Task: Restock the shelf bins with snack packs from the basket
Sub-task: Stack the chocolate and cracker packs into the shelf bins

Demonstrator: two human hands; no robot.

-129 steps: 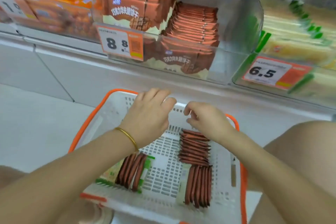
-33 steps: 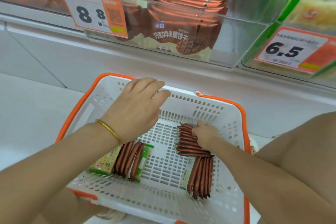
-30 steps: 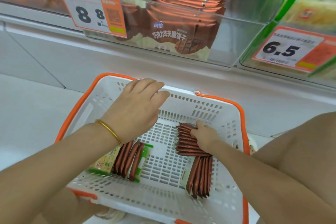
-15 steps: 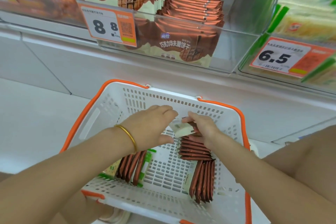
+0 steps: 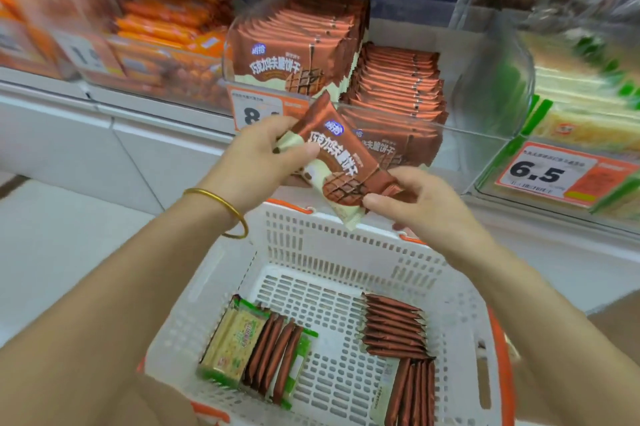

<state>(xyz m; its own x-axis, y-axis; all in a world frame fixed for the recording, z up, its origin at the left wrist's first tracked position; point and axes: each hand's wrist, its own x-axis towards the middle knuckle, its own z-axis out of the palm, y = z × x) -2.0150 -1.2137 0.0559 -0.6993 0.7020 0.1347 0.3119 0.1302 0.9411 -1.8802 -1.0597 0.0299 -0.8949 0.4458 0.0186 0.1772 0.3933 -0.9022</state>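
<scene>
- While the pack (image 5: 341, 162) hangs above the basket (image 5: 346, 245) and just before the bin (image 5: 485, 135), I hold it from two sides. My left hand (image 5: 256, 162) pinches its cream edge and my right hand (image 5: 422, 204) pinches the lower corner. That keeps the print facing me and the pack tilted, ready, I judge, to be squared to the shelf rows.
- Pack: a flat pillow of glossy brown film with crimped end seams. I expect it to flex and slip, so a two-point pinch suits it.
- Bin: clear hard plastic with an open top. One row (image 5: 294, 45) stands face-out at its left and a second row (image 5: 398, 79) shows only its edges. I judge the room at its right could take this pack.
- Basket: white perforated plastic with an orange rim. More brown packs (image 5: 394, 328) stand on edge on its floor, and a green pack (image 5: 235, 339) sits at the left.
</scene>
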